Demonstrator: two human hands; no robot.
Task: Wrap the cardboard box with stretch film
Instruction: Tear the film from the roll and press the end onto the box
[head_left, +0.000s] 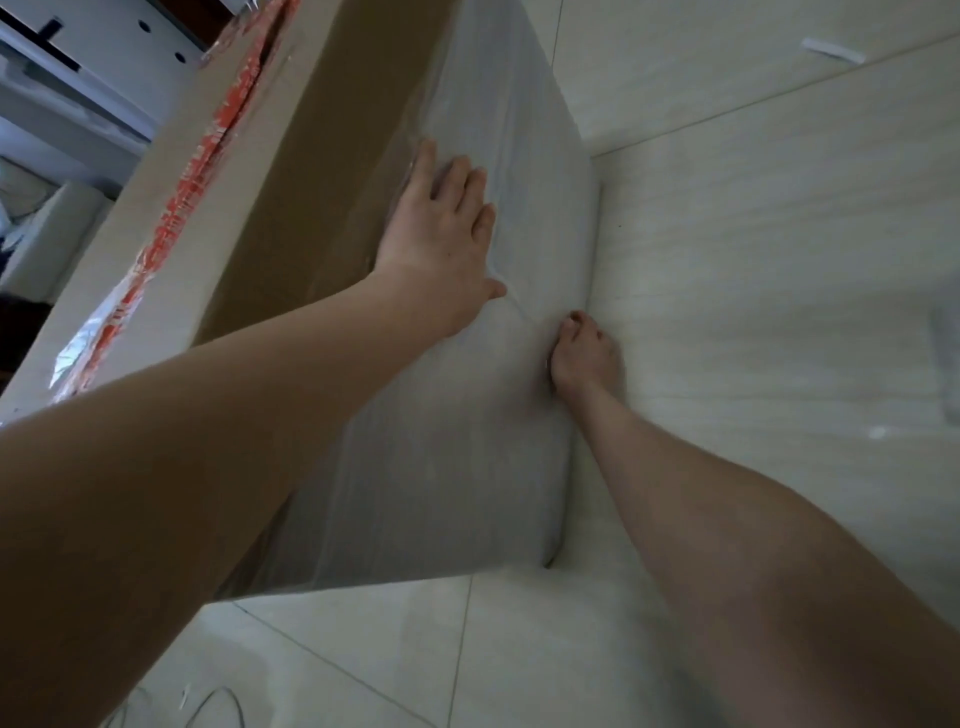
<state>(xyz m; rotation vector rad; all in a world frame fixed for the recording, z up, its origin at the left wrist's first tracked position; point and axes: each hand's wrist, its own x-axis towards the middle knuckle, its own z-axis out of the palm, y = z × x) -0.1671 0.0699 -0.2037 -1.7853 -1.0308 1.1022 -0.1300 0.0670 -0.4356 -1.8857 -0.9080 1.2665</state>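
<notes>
Now | left hand flat on stretch film | right hand pinches it at cardboard box bottom edge | floor alongside

Two bare arms show, with no clothing on either. The broad, smooth left forearm fills the lower left of the frame and runs uncovered to the left hand, which has a small dark spot on its back. The right forearm, at lower right, is uncovered down to the right hand, where a short nail shows.
</notes>
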